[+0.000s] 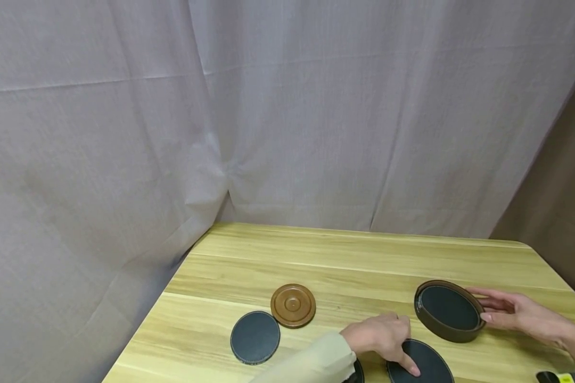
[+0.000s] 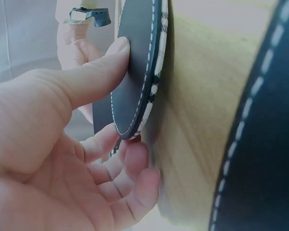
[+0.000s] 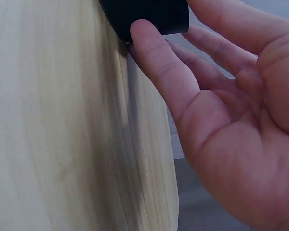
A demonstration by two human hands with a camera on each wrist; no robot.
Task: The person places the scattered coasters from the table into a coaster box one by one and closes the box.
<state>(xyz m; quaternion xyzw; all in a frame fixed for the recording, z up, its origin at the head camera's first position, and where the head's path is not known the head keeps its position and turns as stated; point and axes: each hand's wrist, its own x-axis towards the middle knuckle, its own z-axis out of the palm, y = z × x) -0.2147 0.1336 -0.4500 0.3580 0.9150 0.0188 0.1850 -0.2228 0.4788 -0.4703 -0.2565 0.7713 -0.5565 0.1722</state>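
Black stitched coaster (image 1: 431, 366) is pinched in the left hand (image 1: 382, 335) — thumb on its face, fingers at its edge — just beside the round holder (image 1: 452, 335) at the table (image 1: 345, 260). The right hand (image 1: 524, 315) clamps the holder's side between thumb and fingers. A brown disc (image 1: 293, 305) lies well apart.

The head view is softly lit, while glare whitens the left-wrist view's table (image 2: 207, 29) and shadow streaks the right's.

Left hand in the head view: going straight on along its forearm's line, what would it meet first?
Probably the brown-rimmed round holder at the right hand, though relative height is hard to judge.
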